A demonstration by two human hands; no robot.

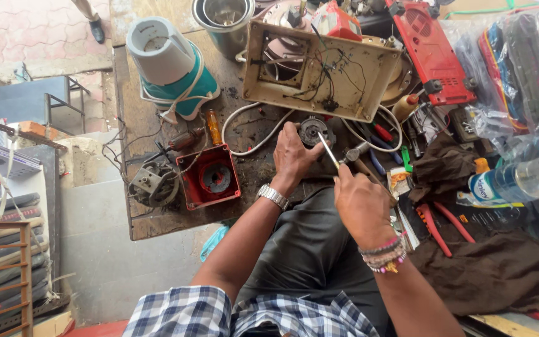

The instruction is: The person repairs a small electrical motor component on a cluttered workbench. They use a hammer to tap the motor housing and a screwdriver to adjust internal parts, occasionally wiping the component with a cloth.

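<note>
The left hand (pixel 293 156) gripped the small round motor (pixel 315 130) — already out of its cream housing (pixel 319 68). The right hand (pixel 362 203) was closed round a screwdriver (pixel 329 151), tip at the motor — disassembly seemingly unfinished.

Worn wooden workbench (pixel 157 224), pink paved floor (pixel 26 31), daylight

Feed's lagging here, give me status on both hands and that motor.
Left hand grips small round motor on bench. Right hand holds screwdriver, tip at motor. Cream housing close behind, white cable alongside.
</note>
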